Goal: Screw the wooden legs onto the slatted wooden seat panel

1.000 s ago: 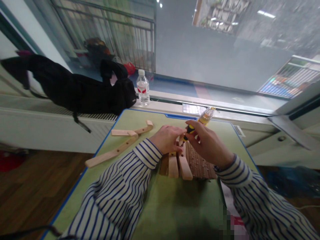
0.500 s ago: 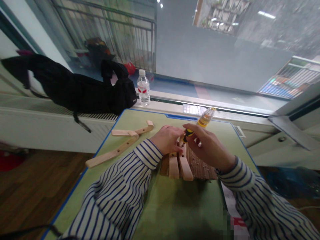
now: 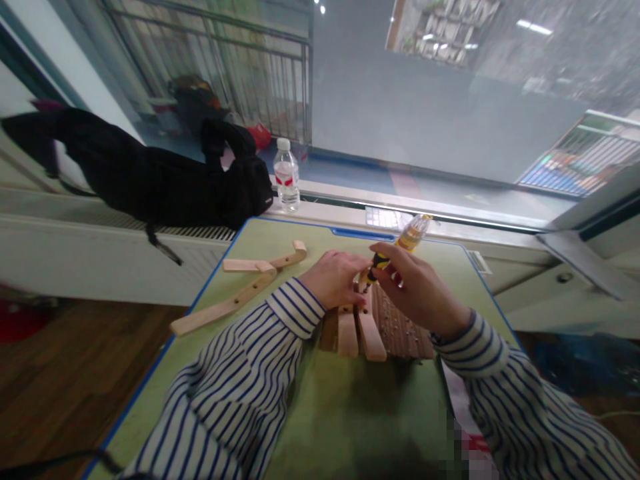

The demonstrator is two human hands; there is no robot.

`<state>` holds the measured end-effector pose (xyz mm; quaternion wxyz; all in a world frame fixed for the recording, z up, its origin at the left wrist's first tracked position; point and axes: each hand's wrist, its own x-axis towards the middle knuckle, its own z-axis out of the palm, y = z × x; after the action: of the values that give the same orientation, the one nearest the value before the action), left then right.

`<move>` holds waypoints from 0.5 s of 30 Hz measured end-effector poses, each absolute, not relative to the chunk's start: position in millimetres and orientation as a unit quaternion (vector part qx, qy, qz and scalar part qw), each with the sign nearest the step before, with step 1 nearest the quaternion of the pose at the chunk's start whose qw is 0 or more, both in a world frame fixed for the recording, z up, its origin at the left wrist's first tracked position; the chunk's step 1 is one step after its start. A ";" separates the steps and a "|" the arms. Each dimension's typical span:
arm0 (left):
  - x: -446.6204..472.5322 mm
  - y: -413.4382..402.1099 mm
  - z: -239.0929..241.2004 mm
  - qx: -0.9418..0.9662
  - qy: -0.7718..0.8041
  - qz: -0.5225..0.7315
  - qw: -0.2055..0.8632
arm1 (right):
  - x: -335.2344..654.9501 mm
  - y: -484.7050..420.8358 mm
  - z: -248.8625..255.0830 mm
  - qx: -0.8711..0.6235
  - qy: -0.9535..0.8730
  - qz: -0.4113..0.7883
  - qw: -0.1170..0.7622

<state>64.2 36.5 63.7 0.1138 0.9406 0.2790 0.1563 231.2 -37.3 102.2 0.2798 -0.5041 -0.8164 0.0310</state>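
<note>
My right hand (image 3: 420, 287) is closed round a black-and-yellow screwdriver (image 3: 380, 261), its tip pointing down at a curved wooden piece (image 3: 373, 339). My left hand (image 3: 336, 277) has its fingers bent and pressed on the far part of this piece; they hide much of it. Beside it lies a second, similar wooden piece (image 3: 347, 339). Both rest on a brown ridged board (image 3: 405, 330) dotted with many small bright specks. Left of my hands, a long hooked wooden piece (image 3: 220, 312) with dark holes touches or overlaps another hooked piece (image 3: 286, 260).
All this sits on a green table (image 3: 320, 413) with a blue rim. Behind my right hand is a clear-and-yellow container (image 3: 414, 232). On the sill stand a water bottle (image 3: 287, 180) and a black bag (image 3: 180, 180); a window rises behind. Paper (image 3: 457, 393) lies under my right forearm.
The fingers of my right hand have shifted slightly on the screwdriver handle, showing more of it. My left hand and the wooden pieces stay in place.
</note>
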 end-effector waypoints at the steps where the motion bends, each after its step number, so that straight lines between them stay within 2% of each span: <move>1: 64.2 36.7 63.6 0.941 0.278 0.156 0.113 | 231.0 -37.6 102.3 -0.505 -0.815 0.031 0.281; 15: 64.4 36.4 63.7 0.943 0.275 0.160 0.101 | 227.3 -38.5 100.4 -0.510 -0.813 0.036 0.280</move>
<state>64.4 36.4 63.7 0.1008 0.9425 0.2753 0.1603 227.3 -38.5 100.4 0.2799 -0.5100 -0.8126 0.0358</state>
